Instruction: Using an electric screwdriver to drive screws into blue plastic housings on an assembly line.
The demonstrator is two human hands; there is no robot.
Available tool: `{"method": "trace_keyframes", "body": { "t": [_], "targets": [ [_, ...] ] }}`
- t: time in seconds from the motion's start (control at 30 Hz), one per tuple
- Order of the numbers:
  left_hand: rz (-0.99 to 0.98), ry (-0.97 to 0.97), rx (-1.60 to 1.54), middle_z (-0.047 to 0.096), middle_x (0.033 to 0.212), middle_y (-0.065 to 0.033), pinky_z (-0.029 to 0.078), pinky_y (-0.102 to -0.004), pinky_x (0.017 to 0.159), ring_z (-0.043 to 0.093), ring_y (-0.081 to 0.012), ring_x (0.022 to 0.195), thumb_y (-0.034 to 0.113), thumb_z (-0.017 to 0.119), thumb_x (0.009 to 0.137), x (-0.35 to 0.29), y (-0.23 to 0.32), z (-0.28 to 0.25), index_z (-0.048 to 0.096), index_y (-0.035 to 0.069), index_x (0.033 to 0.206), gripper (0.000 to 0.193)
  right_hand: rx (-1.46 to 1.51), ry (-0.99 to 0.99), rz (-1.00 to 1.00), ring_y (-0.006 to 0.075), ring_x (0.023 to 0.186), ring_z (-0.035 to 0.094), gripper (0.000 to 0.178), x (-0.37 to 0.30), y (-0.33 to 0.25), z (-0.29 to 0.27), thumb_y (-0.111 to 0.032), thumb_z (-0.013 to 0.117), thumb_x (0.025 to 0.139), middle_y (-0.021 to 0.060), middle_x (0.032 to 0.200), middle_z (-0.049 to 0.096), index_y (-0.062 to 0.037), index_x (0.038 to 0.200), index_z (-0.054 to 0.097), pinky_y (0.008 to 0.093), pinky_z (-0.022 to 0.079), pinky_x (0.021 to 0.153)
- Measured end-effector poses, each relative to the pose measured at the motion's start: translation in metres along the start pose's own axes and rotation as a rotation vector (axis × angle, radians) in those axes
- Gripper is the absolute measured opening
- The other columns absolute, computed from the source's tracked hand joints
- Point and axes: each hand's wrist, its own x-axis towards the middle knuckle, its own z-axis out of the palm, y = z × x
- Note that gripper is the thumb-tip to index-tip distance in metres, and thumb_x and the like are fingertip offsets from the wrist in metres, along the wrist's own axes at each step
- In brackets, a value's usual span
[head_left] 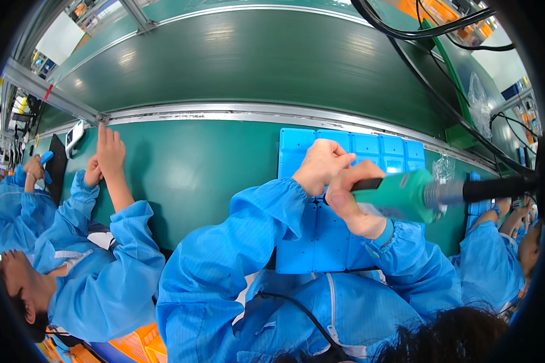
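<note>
My right hand [352, 202] is wrapped round a green electric screwdriver [402, 193], which lies nearly level with its cable end to the right. My left hand [321, 164] is closed beside it, thumb and fingers pressed together; whatever they pinch, if anything, is too small to make out. Both hands are over several blue plastic panels [300, 245] set in rows on the green bench [209, 175]. The screwdriver's tip is hidden by my hands, so I cannot tell whether it touches a panel.
A metal rail [206, 113] borders the bench's far side, with a dark green belt surface [224, 66] beyond. Black cables [430, 78] hang down at the right. Co-workers in blue sleeves [112, 266] sit left and right. A white handheld device [74, 137] stands at the far left.
</note>
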Motion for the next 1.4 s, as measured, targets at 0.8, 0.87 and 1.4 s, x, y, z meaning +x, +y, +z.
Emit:
{"method": "trace_keyframes", "body": {
  "t": [0.8,0.87,1.4],
  "targets": [
    [-0.127,-0.292,-0.413,0.055,0.086,-0.0042,0.044,-0.0217,0.069,0.052,-0.0102,0.074,0.011,0.048,0.087,-0.085,0.001,-0.001,0.051,0.000,0.106,0.022,0.406,0.280,-0.205,0.0089,0.038,0.037,0.022,-0.005,-0.057,-0.052,-0.024,0.049,0.087,0.0015,0.049,0.039,-0.0065,0.083,0.037,0.0235,0.031,0.035],
    [-0.170,-0.313,-0.522,0.055,0.085,-0.0038,0.044,-0.0216,0.067,0.052,-0.0103,0.074,0.012,0.049,0.088,-0.087,-0.006,0.002,0.052,0.002,0.099,0.016,0.381,0.300,-0.196,0.0088,0.037,0.036,0.025,-0.003,-0.058,-0.053,-0.029,0.046,0.088,0.0005,0.048,0.037,-0.0075,0.081,0.035,0.0238,0.031,0.034],
    [-0.155,-0.375,-0.585,0.044,0.073,-0.0001,0.034,-0.0202,0.056,0.043,-0.0102,0.062,0.023,0.041,0.091,-0.091,-0.006,0.014,0.045,0.008,0.090,0.016,0.625,0.298,-0.204,0.0081,0.040,0.042,0.017,-0.004,-0.054,-0.057,-0.010,0.055,0.083,0.0043,0.050,0.044,-0.0021,0.080,0.041,0.0220,0.032,0.036]
  ]
}}
